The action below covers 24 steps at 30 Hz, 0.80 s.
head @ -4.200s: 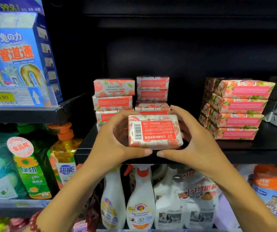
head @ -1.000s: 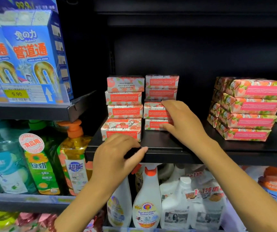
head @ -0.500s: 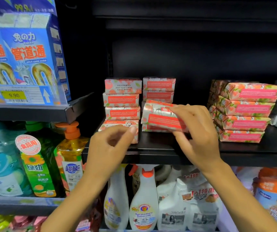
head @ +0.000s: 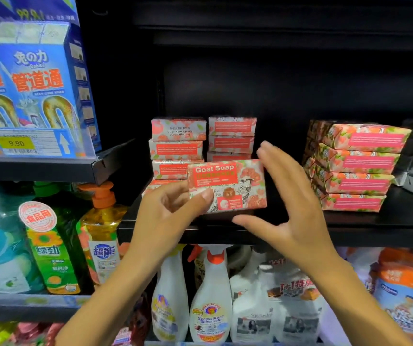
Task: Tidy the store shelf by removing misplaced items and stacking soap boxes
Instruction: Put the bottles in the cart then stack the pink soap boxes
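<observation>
Black shelving (head: 350,227) is carrying two soap stacks (head: 177,147) at the back and a slanted stack (head: 361,171) further right. You are pinching the Goat Soap box (head: 235,182) at its lower left corner with your left hand (head: 169,217), holding it face-on before the two stacks. Your right hand (head: 294,211) is hovering, fingers spread and relaxed, just beside the box's right edge.

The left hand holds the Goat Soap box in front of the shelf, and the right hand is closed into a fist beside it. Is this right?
In the head view the right hand is open, fingers spread, not a fist. The left hand does hold the Goat Soap box in front of the shelf.
</observation>
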Each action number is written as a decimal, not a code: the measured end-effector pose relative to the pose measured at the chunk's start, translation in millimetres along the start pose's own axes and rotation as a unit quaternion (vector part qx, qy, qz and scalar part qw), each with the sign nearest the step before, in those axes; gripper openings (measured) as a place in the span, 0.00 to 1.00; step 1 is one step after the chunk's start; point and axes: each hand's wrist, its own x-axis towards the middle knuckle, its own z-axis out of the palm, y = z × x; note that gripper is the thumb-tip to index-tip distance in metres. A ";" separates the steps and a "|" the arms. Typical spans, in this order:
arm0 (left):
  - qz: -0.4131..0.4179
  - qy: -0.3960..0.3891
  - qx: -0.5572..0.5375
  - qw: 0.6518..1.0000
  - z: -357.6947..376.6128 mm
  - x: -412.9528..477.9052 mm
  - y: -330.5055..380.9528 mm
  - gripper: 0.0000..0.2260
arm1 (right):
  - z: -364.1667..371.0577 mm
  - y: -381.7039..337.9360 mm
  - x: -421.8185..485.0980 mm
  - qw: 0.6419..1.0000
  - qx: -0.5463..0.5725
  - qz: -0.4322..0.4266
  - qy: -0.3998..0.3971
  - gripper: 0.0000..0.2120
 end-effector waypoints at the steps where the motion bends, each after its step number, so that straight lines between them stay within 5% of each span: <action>1: 0.010 0.001 0.000 1.000 0.2 -0.7 -1.4 0.11 | -3.2 -6.0 2.0 0.995 0.073 0.073 -0.009 0.40; 3: 0.025 -0.003 0.005 1.000 0.7 -1.2 -2.9 0.14 | -8.5 -12.7 6.6 0.962 0.211 0.170 -0.014 0.41; 6: 0.050 -0.014 0.016 0.999 1.2 -2.3 -6.8 0.18 | -12.1 -10.6 9.4 0.952 0.239 0.190 -0.022 0.34; 10: 0.038 0.002 -0.024 0.999 1.4 -3.1 -6.3 0.21 | -12.6 -14.1 6.1 0.968 0.213 0.135 0.017 0.20; 17: -0.022 -0.039 -0.013 0.999 -2.4 1.8 -0.1 0.30 | 1.4 -9.0 -4.9 0.995 0.068 -0.048 0.058 0.12; 21: -0.004 -0.052 -0.003 0.999 -6.8 -1.3 0.3 0.27 | 3.1 -5.5 -5.6 0.997 0.076 -0.027 0.011 0.12; 24: 0.056 -0.019 0.047 0.997 -6.6 -5.1 -1.9 0.27 | -1.5 -1.6 -4.1 0.990 0.108 0.053 -0.067 0.26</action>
